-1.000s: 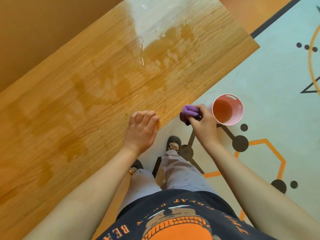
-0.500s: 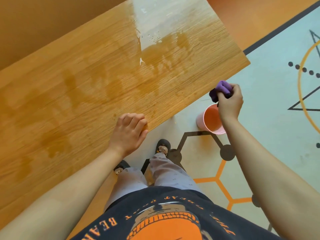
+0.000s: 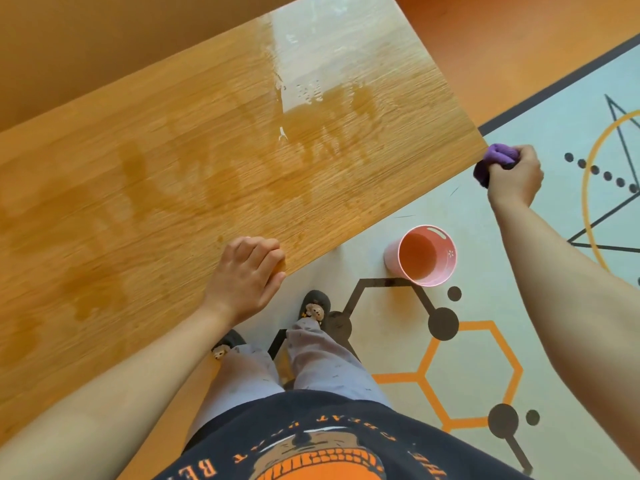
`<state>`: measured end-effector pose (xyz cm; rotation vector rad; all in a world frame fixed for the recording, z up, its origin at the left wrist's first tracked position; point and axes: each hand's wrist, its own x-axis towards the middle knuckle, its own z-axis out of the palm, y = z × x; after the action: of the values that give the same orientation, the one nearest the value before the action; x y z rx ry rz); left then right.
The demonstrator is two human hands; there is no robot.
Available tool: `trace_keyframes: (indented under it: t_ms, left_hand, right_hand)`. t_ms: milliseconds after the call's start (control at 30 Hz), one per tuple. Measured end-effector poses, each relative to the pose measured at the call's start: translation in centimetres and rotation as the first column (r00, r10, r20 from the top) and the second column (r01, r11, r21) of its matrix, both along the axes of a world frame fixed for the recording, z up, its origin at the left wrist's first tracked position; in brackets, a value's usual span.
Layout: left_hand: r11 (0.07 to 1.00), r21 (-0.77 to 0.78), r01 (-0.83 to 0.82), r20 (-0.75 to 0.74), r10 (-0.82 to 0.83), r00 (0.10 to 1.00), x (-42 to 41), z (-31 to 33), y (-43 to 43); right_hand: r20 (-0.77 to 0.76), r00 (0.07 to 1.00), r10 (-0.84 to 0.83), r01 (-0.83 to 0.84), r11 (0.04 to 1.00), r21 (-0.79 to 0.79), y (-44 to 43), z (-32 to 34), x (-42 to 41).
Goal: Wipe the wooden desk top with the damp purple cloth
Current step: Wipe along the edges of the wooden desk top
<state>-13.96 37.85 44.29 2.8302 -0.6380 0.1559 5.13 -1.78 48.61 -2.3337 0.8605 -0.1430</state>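
Note:
The wooden desk top (image 3: 180, 174) runs diagonally across the view, with dark damp streaks and a shiny wet patch toward its far end. My right hand (image 3: 516, 176) grips the bunched purple cloth (image 3: 493, 161) in the air just off the desk's right corner, above the floor. My left hand (image 3: 247, 275) rests on the near edge of the desk with its fingers curled under, holding nothing.
A pink cup (image 3: 424, 256) with liquid in it stands on the pale patterned floor mat (image 3: 485, 306) beside the desk's near edge. My legs and slippers (image 3: 313, 308) are below the desk edge. An orange wall lies behind the desk.
My right hand has lifted the purple cloth from beside the pink cup up and to the right, to the desk's right corner. My left hand has stayed on the desk edge.

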Motion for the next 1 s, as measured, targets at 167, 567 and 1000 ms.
trace_keyframes:
  t_ms: [167,567,1000]
  left_hand:
    - [1.0,0.018,0.008,0.007,-0.008,1.0,-0.1,0.0,-0.1]
    - [0.997,0.082,0.009,-0.075,-0.003,0.997,0.1,0.9,-0.2]
    - [0.698,-0.364,-0.617,-0.168,0.603,0.78,-12.9,7.2,17.4]
  right_hand:
    - [0.026,0.998,-0.064,0.063,0.998,0.024,-0.2,0.8,0.4]
    - [0.06,0.893,0.445,-0.447,0.87,0.206,11.0,6.3,-5.7]
    - [0.053,0.437,0.898,-0.78,0.349,0.519,42.9,7.0,-18.7]
